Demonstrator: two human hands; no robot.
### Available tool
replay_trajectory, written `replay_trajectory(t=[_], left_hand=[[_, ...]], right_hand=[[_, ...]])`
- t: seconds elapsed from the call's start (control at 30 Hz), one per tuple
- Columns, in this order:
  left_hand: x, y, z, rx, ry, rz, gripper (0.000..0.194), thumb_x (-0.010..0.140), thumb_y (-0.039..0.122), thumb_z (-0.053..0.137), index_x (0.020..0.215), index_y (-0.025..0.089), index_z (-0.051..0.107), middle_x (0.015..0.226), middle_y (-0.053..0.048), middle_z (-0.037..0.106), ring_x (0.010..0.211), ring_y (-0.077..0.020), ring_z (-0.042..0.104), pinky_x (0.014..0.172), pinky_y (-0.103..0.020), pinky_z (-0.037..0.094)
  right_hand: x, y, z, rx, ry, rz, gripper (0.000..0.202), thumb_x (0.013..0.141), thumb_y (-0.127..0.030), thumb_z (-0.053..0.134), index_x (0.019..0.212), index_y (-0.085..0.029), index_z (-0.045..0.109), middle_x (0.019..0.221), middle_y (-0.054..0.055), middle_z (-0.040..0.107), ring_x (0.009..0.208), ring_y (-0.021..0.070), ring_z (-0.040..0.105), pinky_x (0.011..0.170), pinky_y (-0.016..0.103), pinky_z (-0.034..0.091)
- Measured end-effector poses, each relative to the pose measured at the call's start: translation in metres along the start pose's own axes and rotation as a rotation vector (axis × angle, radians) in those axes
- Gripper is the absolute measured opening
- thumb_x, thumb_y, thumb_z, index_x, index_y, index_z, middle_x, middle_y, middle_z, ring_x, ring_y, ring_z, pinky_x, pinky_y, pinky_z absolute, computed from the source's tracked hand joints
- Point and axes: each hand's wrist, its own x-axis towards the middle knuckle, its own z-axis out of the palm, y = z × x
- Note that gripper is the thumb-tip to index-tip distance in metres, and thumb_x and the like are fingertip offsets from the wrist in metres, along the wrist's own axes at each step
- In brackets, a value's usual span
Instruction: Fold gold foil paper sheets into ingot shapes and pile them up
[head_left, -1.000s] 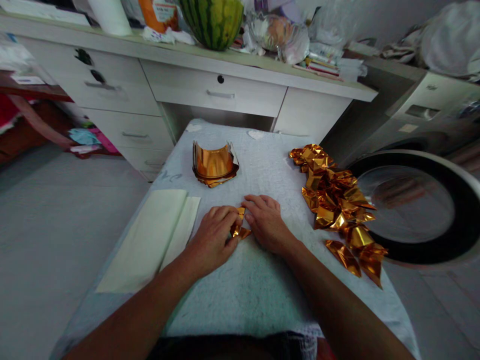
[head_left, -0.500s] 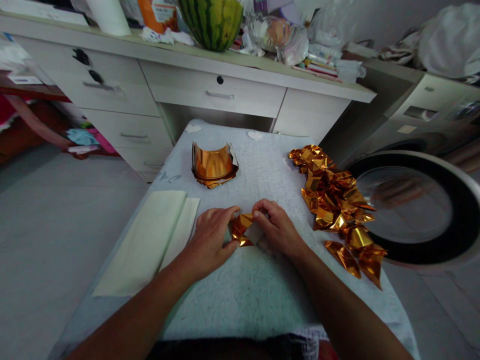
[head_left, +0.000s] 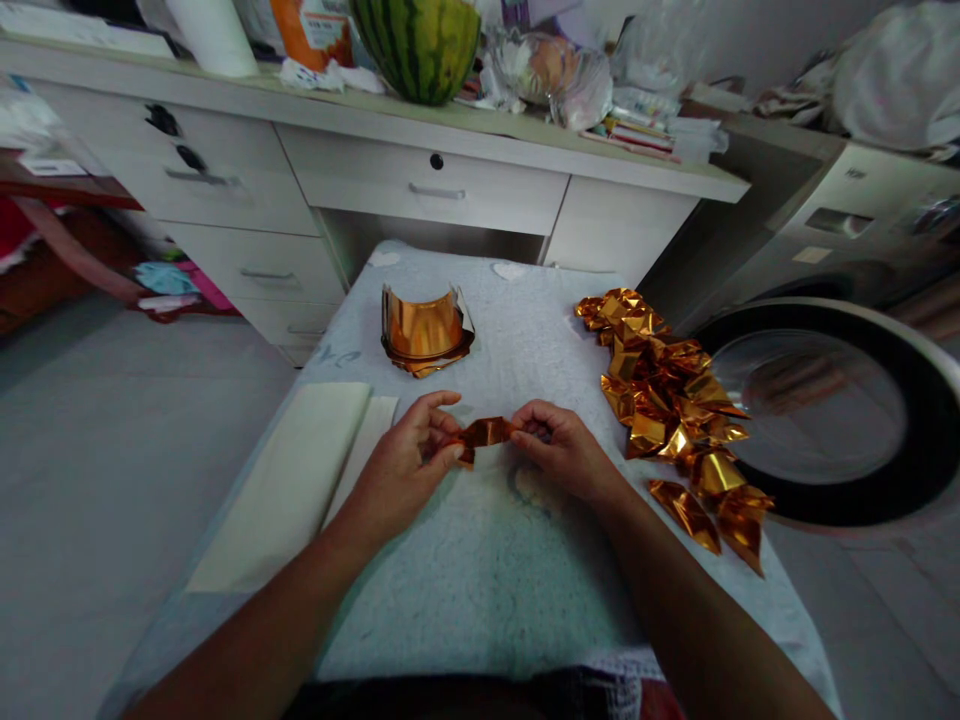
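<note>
A small piece of shiny copper-gold foil (head_left: 489,431) is stretched between my two hands over the cloth-covered table (head_left: 480,600). My left hand (head_left: 411,455) pinches its left end between thumb and fingers. At its right end, the curled fingers and thumb of my right hand (head_left: 559,445) grip the foil. Beyond my hands stands a curved stack of gold foil sheets (head_left: 427,328). Folded gold foil pieces (head_left: 660,385) lie heaped along the table's right side. Pale folded paper or cloth (head_left: 289,480) lies beside my left forearm.
Behind the table is a white drawer cabinet (head_left: 420,190) with a watermelon (head_left: 420,45), a white roll (head_left: 214,35) and plastic bags on top. On the right, a washing machine's round door (head_left: 817,410) stands open close to the table edge.
The foil between my hands has become a narrower strip, lifted slightly. My left hand has shifted a little left and up, and its fingers have re-gripped the end.
</note>
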Motion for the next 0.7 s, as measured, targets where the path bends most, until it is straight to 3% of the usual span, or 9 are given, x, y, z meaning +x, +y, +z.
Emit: replay_trajectory(t=[0.17,0.3,0.5,0.7], left_hand=[[0.003,-0.001,0.000,-0.077,0.180,-0.014,0.019,0.081,0.021,0.062,0.099,0.022,0.055,0.086,0.002,0.059,0.075,-0.0126,0.061,0.067,-0.026,0.051],[0.005,-0.001,-0.002,0.098,0.196,0.003,0.004,0.085,0.022,0.057,0.088,0.020,0.058,0.080,0.001,0.061,0.071,-0.0140,0.060,0.064,-0.028,0.048],[0.010,0.002,-0.001,0.511,0.191,0.248,0.012,0.087,0.015,0.052,0.085,0.021,0.063,0.092,-0.002,0.061,0.089,-0.0176,0.059,0.081,-0.033,0.047],[0.015,-0.002,0.005,0.662,0.098,0.285,0.018,0.087,0.008,0.049,0.087,0.021,0.062,0.094,-0.003,0.058,0.090,-0.0178,0.058,0.081,-0.034,0.050]], right_hand=[[-0.005,-0.001,0.010,0.198,-0.052,0.021,0.020,0.082,-0.023,0.062,0.099,-0.023,0.050,0.072,-0.006,0.051,0.061,0.0100,0.047,0.055,0.021,0.036],[-0.009,-0.003,0.016,0.143,-0.125,-0.046,0.007,0.085,-0.018,0.056,0.089,-0.021,0.051,0.072,-0.005,0.050,0.062,0.0092,0.045,0.057,0.021,0.035],[-0.011,-0.009,0.018,0.049,-0.143,-0.012,0.005,0.084,-0.016,0.055,0.083,-0.020,0.053,0.068,-0.005,0.051,0.058,0.0088,0.044,0.053,0.021,0.033],[-0.010,-0.010,0.021,-0.340,-0.107,-0.081,0.010,0.081,-0.010,0.054,0.082,-0.020,0.057,0.073,-0.002,0.057,0.067,0.0127,0.050,0.064,0.025,0.037]])
